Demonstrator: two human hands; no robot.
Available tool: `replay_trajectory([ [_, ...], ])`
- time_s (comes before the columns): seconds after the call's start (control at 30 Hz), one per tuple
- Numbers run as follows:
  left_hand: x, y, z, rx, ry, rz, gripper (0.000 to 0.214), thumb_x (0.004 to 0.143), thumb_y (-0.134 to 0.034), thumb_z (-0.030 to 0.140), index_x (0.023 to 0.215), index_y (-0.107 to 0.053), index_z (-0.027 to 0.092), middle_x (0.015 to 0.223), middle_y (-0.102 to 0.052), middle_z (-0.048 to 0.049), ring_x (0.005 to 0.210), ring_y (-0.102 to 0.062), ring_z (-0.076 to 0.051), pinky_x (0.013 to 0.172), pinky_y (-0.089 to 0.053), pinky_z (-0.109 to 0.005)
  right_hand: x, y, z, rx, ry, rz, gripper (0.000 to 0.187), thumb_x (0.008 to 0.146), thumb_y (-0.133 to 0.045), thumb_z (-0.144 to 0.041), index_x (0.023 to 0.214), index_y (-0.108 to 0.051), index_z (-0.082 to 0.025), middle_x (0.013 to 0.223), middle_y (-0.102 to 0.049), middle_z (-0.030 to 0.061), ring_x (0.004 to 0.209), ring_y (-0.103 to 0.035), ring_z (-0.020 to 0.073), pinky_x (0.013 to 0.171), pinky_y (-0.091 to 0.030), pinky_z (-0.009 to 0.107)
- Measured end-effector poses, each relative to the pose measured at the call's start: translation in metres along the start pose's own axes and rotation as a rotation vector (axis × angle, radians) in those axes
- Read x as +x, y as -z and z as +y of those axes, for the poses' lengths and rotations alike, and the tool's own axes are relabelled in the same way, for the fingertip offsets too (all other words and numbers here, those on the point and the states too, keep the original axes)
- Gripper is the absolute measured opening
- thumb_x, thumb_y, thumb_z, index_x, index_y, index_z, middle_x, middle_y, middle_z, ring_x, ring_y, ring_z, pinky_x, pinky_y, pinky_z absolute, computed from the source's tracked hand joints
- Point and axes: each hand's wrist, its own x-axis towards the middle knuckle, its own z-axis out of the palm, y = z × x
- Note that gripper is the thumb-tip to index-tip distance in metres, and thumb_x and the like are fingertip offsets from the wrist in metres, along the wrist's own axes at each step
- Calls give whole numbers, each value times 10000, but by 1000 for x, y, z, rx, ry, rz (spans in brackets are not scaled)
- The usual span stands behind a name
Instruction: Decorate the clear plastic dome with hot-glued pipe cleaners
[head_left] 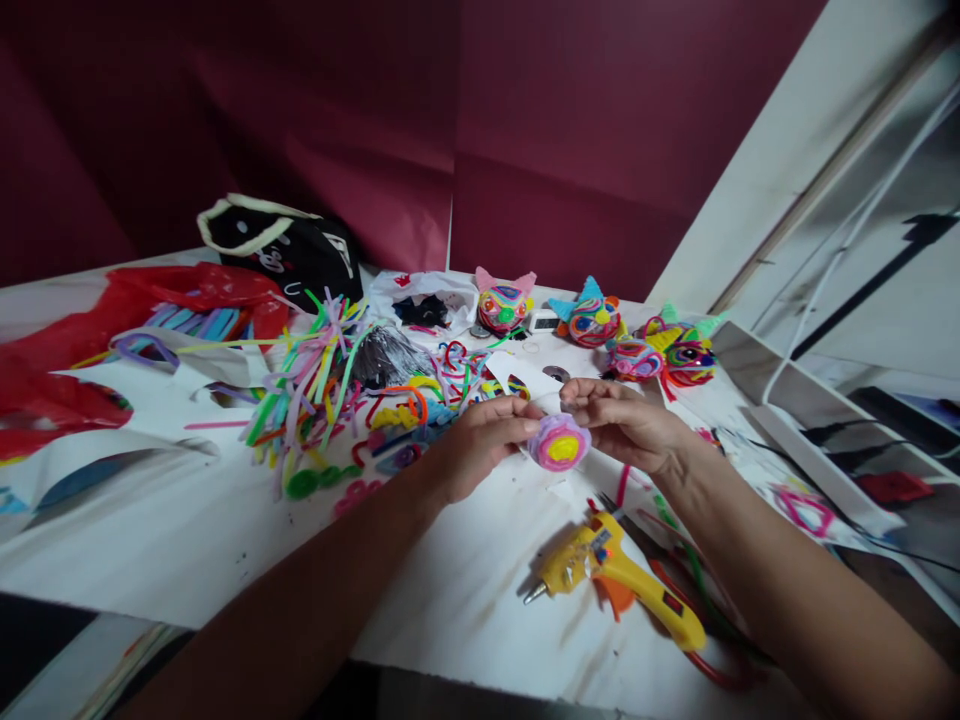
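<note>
A small coiled pipe-cleaner disc (559,443), pink and purple with a yellow centre, is held above the white table (187,540) between both hands. My left hand (480,440) pinches its left edge with closed fingers. My right hand (622,420) grips its right and upper edge, fingers curled. A yellow glue gun (615,575) lies on the table just below the hands, nozzle pointing left.
A heap of loose coloured pipe cleaners (330,390) spreads left of the hands. Three finished pipe-cleaner animal heads (589,318) stand at the back. A black bag (281,245) and red plastic (150,300) lie far left. Scissors and red wire sit by the glue gun.
</note>
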Motion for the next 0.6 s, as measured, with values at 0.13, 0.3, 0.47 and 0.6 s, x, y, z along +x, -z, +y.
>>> replay_trajectory([
  [0.13,-1,0,-3,-5,-27,2,204,653,-752,256,767,-629,140,709,-606,-4,659,-540,-118,671,-389,-260,-1,-1,0,20,3,-5,231,514,-750,-120,720,-671,-188,605,-603,-51,546,-519,82,556,-403,216],
  [0.3,0,1,-3,25,-67,-5,223,650,-770,268,768,-634,136,687,-593,12,634,-523,-101,645,-365,-245,-1,-1,2,30,10,-14,248,513,-751,-115,737,-672,-189,603,-600,-55,541,-518,74,556,-405,202],
  [0.47,1,0,-5,33,-108,11,232,681,-778,286,801,-652,134,720,-606,9,650,-527,-94,657,-372,-238,2,3,5,25,31,-8,266,525,-761,-131,759,-657,-201,658,-614,-43,581,-550,96,597,-442,230],
  [0.6,1,1,-5,-64,-107,-63,280,705,-776,298,922,-697,140,867,-661,-42,786,-589,-140,769,-425,-274,2,5,4,29,42,0,258,533,-754,-144,760,-649,-209,687,-614,-38,601,-556,108,622,-463,250],
])
